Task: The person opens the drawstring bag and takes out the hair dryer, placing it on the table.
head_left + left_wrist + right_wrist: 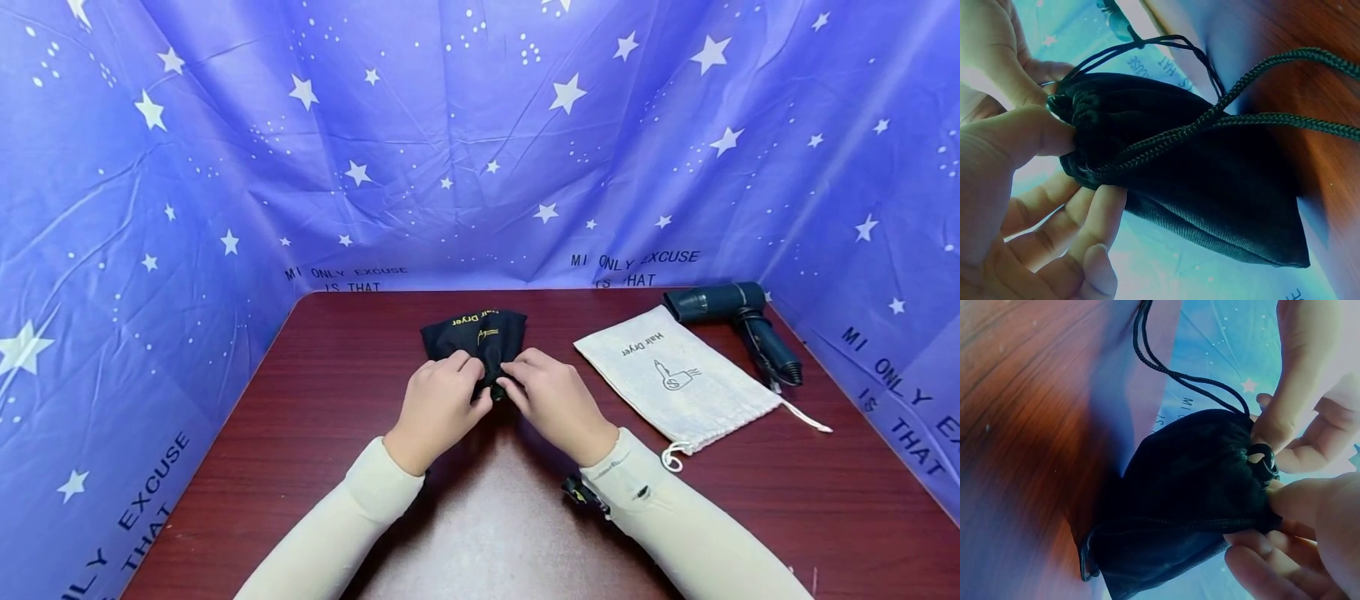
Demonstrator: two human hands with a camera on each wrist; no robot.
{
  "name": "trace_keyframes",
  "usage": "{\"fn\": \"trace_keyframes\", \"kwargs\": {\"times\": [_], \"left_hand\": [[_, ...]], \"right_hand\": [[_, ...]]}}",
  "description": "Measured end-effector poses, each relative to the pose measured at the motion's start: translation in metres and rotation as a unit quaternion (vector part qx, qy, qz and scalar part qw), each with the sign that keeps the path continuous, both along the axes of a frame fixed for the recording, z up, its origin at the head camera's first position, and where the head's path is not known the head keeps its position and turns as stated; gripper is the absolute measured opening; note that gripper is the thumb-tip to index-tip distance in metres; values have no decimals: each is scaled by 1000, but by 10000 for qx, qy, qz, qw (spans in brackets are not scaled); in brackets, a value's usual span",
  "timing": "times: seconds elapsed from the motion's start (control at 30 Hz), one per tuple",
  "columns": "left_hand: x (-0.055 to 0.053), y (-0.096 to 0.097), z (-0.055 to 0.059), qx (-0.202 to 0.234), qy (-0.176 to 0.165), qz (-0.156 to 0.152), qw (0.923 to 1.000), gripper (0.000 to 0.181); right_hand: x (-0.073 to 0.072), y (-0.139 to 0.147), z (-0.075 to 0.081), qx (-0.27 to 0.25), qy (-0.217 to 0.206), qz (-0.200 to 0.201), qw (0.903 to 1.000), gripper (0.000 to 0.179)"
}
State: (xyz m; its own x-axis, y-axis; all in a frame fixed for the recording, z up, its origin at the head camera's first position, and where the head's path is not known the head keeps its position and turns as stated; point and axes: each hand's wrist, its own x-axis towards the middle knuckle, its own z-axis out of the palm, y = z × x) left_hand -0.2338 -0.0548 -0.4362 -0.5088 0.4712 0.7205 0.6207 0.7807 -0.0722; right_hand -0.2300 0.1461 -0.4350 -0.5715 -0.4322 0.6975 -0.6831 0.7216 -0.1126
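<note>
A black drawstring pouch (pixel 472 333) with yellow "Hair Dryer" lettering stands over the table middle, its gathered mouth toward me. My left hand (pixel 442 400) pinches that mouth between thumb and fingers on the left side. On the opposite side my right hand (pixel 553 400) pinches the same gathered rim, the fingertips of both hands close together. Black cord (pixel 1172 134) runs from the mouth across the pouch in the left wrist view. A thinner-looking loop of cord (pixel 1200 384) trails off at the far side in the right wrist view. The pouch's inside is hidden.
To the right lies a flat white drawstring bag (pixel 645 358) with a hair dryer drawing. Behind it a dark hair dryer (pixel 716 302) rests near the table's back right corner. The reddish-brown table (pixel 300 467) is walled by blue star-printed cloth (pixel 465 125).
</note>
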Motion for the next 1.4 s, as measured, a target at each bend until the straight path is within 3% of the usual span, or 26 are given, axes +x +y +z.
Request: {"fn": "trace_keyframes", "kwargs": {"times": [0.53,1.4], "left_hand": [[0,0,-2,164,-259,-76,9995,20],[0,-2,1,227,-398,-72,9989,21]], "right_hand": [[-2,1,0,49,311,82,9995,18],[-3,6,2,143,240,-35,9996,20]]}}
